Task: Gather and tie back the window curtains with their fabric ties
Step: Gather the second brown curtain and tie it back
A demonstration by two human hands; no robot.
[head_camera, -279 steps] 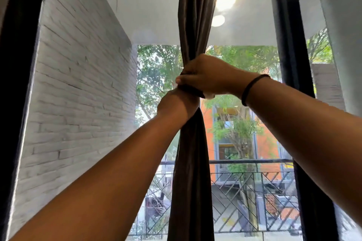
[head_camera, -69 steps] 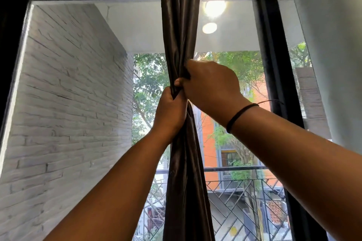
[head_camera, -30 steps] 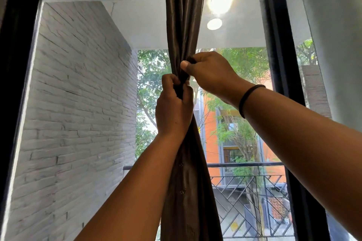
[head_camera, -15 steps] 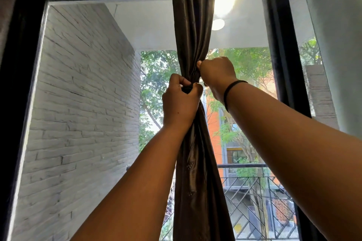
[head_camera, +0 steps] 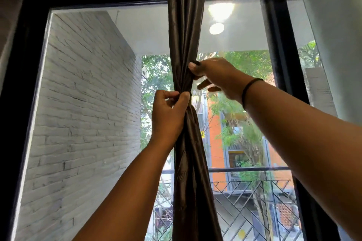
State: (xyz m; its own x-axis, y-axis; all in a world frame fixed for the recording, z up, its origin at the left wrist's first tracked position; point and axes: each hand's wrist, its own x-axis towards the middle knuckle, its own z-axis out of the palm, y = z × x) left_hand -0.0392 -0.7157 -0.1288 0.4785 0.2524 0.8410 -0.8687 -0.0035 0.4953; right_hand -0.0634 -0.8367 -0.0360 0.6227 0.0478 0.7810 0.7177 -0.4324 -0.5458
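A dark brown satin curtain (head_camera: 186, 25) hangs gathered into one narrow bunch down the middle of the window. It is cinched at a waist (head_camera: 183, 88) where a matching fabric tie seems to wrap it. My left hand (head_camera: 168, 115) grips the bunch just below that waist, with thumb and forefinger pinching the fabric there. My right hand (head_camera: 217, 78) is to the right of the curtain, its thumb and forefinger pinching the fabric just above the waist while the other fingers spread loosely. The tie's ends are hidden.
A black window frame (head_camera: 278, 64) surrounds the glass. A pale curtain (head_camera: 337, 35) hangs at the right edge. Outside are a white brick wall (head_camera: 82, 103), a metal balcony railing (head_camera: 254, 188), trees and an orange building.
My right hand has loosened from a fist at the waist to a pinch slightly higher with fingers spread. My left hand has slid a little lower on the bunch.
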